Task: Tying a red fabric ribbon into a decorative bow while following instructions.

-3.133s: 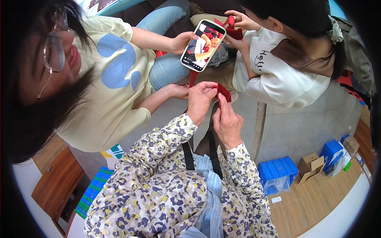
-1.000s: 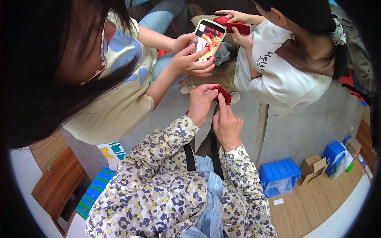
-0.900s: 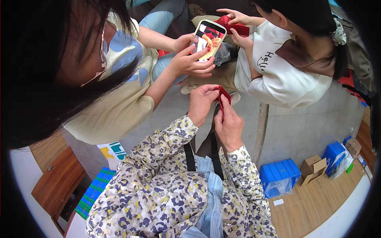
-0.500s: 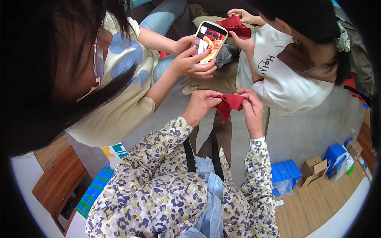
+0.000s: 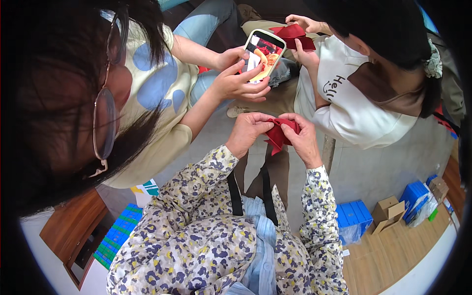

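Note:
In front of my body, a folded piece of red material (image 5: 278,141) hangs between my two hands, one pointed corner drooping downward. I cannot make out whether it is cloth or paper. My left hand (image 5: 249,132) pinches its left edge between thumb and fingers. On the other side my right hand (image 5: 305,139) is closed on the upper right part, its thumb pressed on the folds. Just beyond, a person at the left holds a phone (image 5: 267,55) with a colourful picture on its screen. At the right, another person holds a similar folded red piece (image 5: 294,36) in both hands.
Blue plastic bins (image 5: 353,216) and an open cardboard box (image 5: 388,214) stand on the right. Blue and green stacked crates (image 5: 118,235) are at the lower left, beside a brown wooden cabinet (image 5: 73,226). Both people sit close beyond my hands.
My right hand has moved left and inward, so the red piece is now bunched between my hands. The person at the left leans nearer, and the phone has shifted slightly.

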